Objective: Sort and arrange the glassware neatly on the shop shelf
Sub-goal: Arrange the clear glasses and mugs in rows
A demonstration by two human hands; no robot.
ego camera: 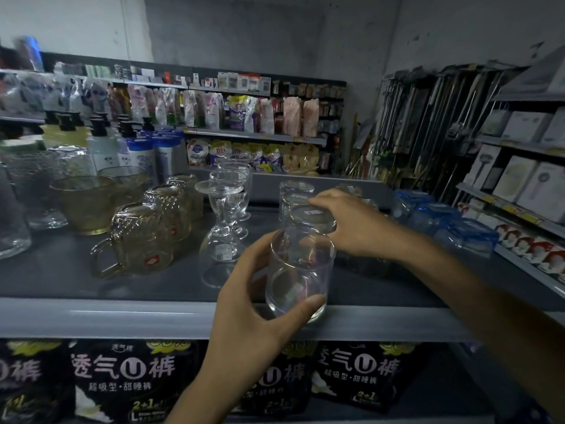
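My left hand [253, 304] grips a clear tumbler [301, 270], tilted, above the front edge of the grey shelf [91, 286]. Behind it my right hand [354, 221] holds the base of an upturned clear tumbler [308, 217], first of a row of upturned tumblers [295, 191] running back. To their left stand upturned stemmed glasses [221, 240] in a row, and left of those a row of amber patterned mugs [140, 240]. Amber bowls [82, 203] and clear textured glasses [36, 185] stand at the far left.
Blue-tinted glassware [440, 218] lines the shelf's right side. Dark packs [122, 377] fill the shelf below. Pump bottles [101, 142] and blue-capped canisters [140, 154] stand behind the glasses. Further shelves with bagged goods lie beyond, and boxed goods [519, 179] on a rack at the right.
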